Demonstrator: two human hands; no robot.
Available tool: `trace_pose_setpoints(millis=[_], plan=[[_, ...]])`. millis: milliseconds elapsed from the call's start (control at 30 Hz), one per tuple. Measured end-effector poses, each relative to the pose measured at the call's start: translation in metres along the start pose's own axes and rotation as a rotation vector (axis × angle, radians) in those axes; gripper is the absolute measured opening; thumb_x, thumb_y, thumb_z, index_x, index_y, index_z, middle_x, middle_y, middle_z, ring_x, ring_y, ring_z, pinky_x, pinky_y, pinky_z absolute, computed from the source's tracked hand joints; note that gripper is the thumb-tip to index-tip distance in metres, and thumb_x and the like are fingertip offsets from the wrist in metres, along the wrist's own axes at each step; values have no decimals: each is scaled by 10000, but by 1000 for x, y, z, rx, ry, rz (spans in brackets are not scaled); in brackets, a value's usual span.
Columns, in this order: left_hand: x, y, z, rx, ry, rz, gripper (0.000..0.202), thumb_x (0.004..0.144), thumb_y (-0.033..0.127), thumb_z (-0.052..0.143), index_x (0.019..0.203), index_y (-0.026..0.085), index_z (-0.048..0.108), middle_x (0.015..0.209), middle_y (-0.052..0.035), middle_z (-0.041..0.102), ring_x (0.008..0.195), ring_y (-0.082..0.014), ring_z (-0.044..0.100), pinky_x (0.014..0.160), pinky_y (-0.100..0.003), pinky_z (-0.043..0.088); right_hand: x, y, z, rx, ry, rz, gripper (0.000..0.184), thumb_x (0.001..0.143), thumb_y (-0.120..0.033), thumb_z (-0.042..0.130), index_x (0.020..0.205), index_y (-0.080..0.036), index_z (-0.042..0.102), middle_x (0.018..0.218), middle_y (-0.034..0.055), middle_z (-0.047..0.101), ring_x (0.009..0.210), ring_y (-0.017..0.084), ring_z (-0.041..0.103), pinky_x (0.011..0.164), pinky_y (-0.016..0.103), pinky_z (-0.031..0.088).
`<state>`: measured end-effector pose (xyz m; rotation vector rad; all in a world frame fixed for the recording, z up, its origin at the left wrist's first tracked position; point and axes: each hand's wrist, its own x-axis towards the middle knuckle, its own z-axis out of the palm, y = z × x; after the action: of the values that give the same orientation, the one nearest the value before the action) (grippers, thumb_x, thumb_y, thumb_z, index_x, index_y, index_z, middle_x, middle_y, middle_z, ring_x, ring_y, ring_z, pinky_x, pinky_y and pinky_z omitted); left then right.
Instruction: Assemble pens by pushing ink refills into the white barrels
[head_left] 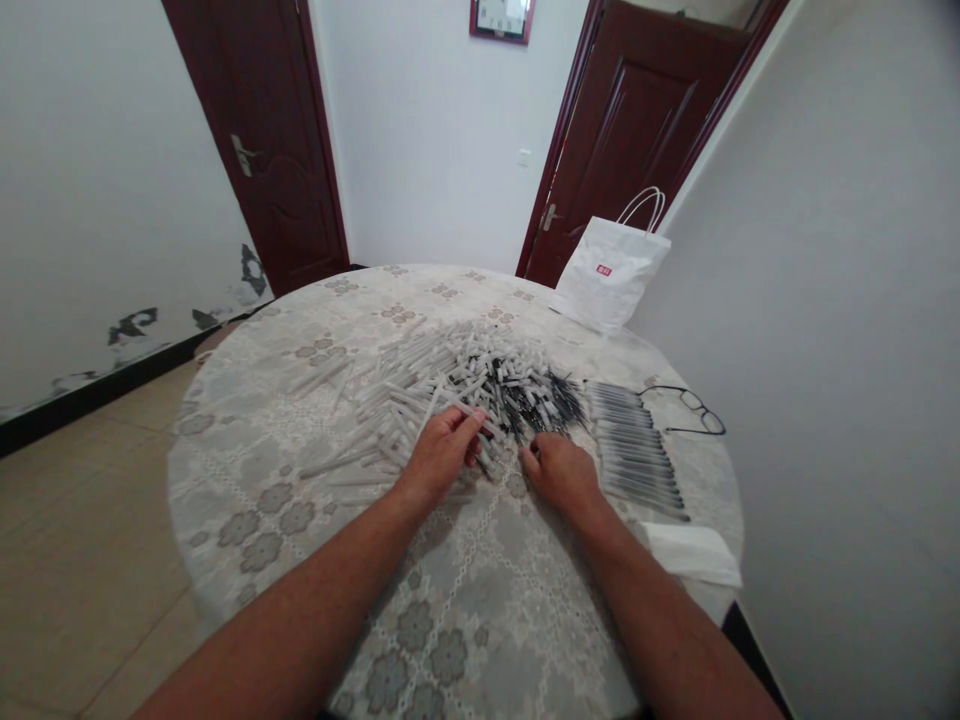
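Observation:
My left hand is closed, thumb and fingers pinching a slim whitish pen barrel at the near edge of a large heap. My right hand is curled just to its right, close to the table; whatever its fingertips grip is hidden. In the heap, translucent white pen barrels lie mostly to the left. Short white caps lie at the back, and thin black refills on the right. Beyond my right hand, dark-tinted pens lie side by side in a neat row.
A round table with a floral cloth carries everything. Black-framed glasses rest right of the row, and a folded white sheet lies nearer me. A white paper bag stands at the back right, by the wall.

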<state>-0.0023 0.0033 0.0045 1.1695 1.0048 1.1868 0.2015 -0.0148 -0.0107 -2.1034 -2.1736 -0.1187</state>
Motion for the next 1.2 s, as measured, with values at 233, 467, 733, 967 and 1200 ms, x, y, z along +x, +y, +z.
trace_pose_setpoints(millis=[233, 467, 733, 967, 1200], plan=[[-1, 2, 0, 50, -9, 7, 364, 853, 514, 641, 806, 155, 662, 576, 17, 580, 460, -101, 499, 472, -222, 381, 1, -9, 9, 57, 68, 12, 186, 935, -318, 544, 866, -196, 667, 871, 101, 727, 733, 202, 645, 624, 285, 338], [-1, -2, 0, 5, -12, -10, 366, 856, 519, 640, 862, 153, 663, 669, -10, 615, 542, -117, 544, 468, -212, 428, 4, 15, 7, 355, 205, 13, 150, 879, -246, 534, 749, -210, 601, 670, 22, 636, 634, 169, 554, 608, 269, 297], [-5, 3, 2, -36, -73, -6, 363, 867, 502, 639, 939, 150, 693, 987, -102, 710, 854, -197, 657, 527, -228, 519, 0, 14, -10, 753, 336, -33, 236, 950, -331, 480, 754, -212, 538, 663, -33, 522, 653, 150, 503, 629, 254, 336], [-6, 4, 3, -63, -154, 3, 391, 869, 504, 645, 1017, 148, 712, 1017, -102, 715, 859, -204, 663, 592, -265, 549, -8, -4, -7, 962, -25, -353, 238, 934, -371, 554, 767, -202, 558, 687, -29, 546, 661, 139, 506, 628, 248, 373], [-15, 12, 1, -83, -475, -13, 364, 867, 497, 663, 871, 136, 707, 825, -75, 684, 701, -153, 631, 646, -254, 512, -5, 2, -1, 1462, -196, -156, 304, 916, -514, 592, 980, -221, 644, 630, -54, 546, 472, 103, 431, 449, 220, 329]])
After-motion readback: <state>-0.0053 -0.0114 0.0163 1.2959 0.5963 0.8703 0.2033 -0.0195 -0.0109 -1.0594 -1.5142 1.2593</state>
